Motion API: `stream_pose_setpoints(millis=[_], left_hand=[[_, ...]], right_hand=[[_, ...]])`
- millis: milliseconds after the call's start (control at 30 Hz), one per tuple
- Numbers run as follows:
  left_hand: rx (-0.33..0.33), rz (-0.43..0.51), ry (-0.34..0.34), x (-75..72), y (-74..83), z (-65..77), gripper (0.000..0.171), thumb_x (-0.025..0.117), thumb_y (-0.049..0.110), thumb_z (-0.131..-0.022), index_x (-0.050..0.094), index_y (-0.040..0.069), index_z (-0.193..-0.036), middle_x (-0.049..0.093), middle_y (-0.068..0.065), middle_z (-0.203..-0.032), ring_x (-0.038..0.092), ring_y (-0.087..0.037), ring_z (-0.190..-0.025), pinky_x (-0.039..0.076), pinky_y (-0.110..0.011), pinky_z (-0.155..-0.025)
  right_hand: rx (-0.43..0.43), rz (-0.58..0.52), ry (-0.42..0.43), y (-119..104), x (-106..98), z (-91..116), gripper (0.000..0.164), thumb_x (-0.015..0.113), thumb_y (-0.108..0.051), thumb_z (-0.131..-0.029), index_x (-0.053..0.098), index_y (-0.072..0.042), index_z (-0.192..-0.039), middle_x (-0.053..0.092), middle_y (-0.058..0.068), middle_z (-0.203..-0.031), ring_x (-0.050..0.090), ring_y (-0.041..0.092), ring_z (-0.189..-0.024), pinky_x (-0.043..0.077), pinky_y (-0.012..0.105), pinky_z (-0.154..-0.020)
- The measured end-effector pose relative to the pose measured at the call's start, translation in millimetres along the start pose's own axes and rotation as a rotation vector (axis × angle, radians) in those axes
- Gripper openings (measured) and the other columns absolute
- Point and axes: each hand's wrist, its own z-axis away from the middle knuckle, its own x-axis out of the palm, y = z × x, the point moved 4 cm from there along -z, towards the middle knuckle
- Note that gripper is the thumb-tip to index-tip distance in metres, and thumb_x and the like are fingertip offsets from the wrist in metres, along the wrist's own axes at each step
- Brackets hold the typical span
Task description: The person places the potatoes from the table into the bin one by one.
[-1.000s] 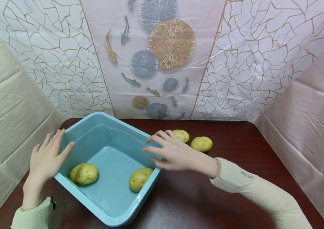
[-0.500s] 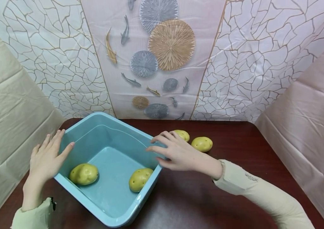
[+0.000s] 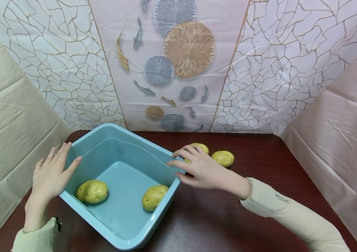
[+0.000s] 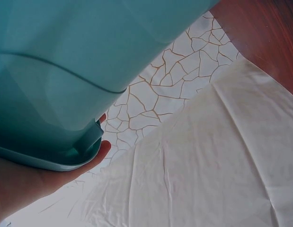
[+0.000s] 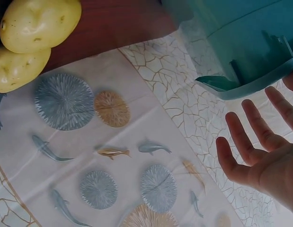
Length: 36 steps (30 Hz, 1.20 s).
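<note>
Blue plastic tub (image 3: 118,199) is on the dark red-brown table (image 3: 222,224), w/ 1 potato (image 3: 92,191) inside toward its L side & a 2nd potato (image 3: 155,198) inside by its R wall. L hand (image 3: 51,172) lies on the tub's L rim, fingers straight, not gripping; R hand (image 3: 200,168) is at the tub's R corner, fingers spread & loosely bent, nothing held, can't tell if touching. At least 2 more potatoes (image 3: 223,159) sit beyond that corner, 1 partly hidden by R hand.

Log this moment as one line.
left hand: touching blue tub; right hand: at tub's right corner, empty; in tub: two potatoes; on table: more potatoes
</note>
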Motion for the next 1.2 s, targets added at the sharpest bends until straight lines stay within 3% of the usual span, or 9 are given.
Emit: stream_pose_setpoints(millis=[433,800,1200], left_hand=[[0.015,-0.022,-0.016,-0.4,1.3,-0.2,0.068,0.028,0.050,-0.093,0.007,0.010,-0.144,0.011,-0.024,-0.147,0.003,-0.046,-0.134,0.005,-0.067,-0.097],[0.011,-0.059,-0.063,-0.4,2.2,-1.0,0.070,0.025,0.052,-0.092,0.005,0.011,-0.144,0.008,-0.025,-0.147,0.000,-0.047,-0.134,0.004,-0.067,-0.097],[0.020,-0.099,-0.104,1.8,0.6,-0.9,0.074,0.025,0.056,-0.091,0.000,0.011,-0.144,0.002,-0.023,-0.148,-0.006,-0.046,-0.134,0.002,-0.067,-0.096]], right_hand=[[0.030,-0.017,0.006,6.2,1.8,12.4,0.028,0.052,-0.025,-0.084,0.059,-0.023,-0.112,0.056,-0.001,-0.108,0.047,0.016,-0.099,0.035,0.036,-0.080],[0.072,-0.025,-0.034,11.5,2.8,20.6,0.033,0.055,-0.027,-0.083,0.057,-0.022,-0.115,0.056,-0.001,-0.110,0.046,0.017,-0.105,0.035,0.040,-0.089],[0.105,-0.031,-0.052,13.3,5.0,26.9,0.037,0.056,-0.030,-0.083,0.055,-0.022,-0.119,0.055,-0.002,-0.113,0.046,0.016,-0.105,0.038,0.039,-0.086]])
